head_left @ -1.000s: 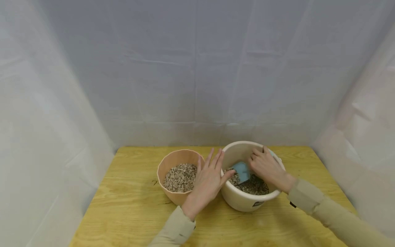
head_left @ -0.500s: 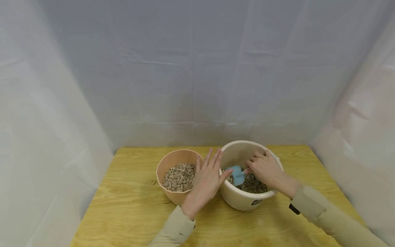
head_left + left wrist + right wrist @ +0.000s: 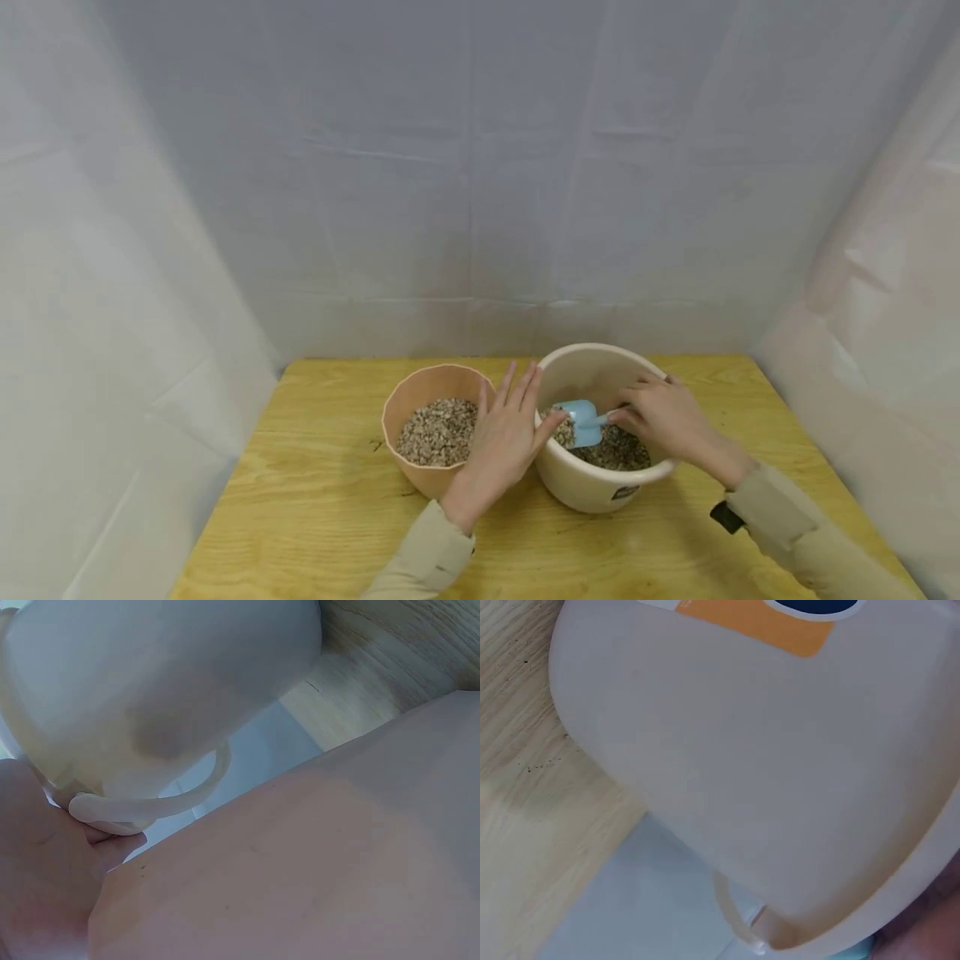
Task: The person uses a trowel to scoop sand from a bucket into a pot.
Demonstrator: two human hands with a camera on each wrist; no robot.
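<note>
- The right hand [image 3: 663, 417] reaches into the cream bucket [image 3: 600, 492] from the right side, its fingers curled round the handle of a small blue scoop [image 3: 581, 417].
- The scoop's blade lies over the gravel [image 3: 618, 450] in the bucket, near the bucket's left wall, with some gravel on it.
- The left hand [image 3: 502, 442] lies flat with its fingers straight and spread, holding nothing; it rests across the gap between the two vessels, its thumb on the rim of the cream bucket and its fingers over the right rim of the pink pot [image 3: 420, 400].
- In the left wrist view the cream bucket [image 3: 150, 697] shows from outside with its thin bail handle [image 3: 187, 799] hanging down, and the pink pot's wall [image 3: 315, 862] fills the lower right.
- The pink pot stands just left of the bucket, touching or nearly touching it, and holds its own bed of gravel [image 3: 438, 429].
- Both vessels stand on a light wooden table [image 3: 315, 517], towards its far middle.
- The right wrist view shows the bucket's outer wall [image 3: 765, 772] close up, with an orange and dark blue label [image 3: 780, 619] at the top.
- White sheeting [image 3: 480, 183] hangs behind and on both sides of the table.
- Beige sleeves [image 3: 427, 558] cover both forearms.
</note>
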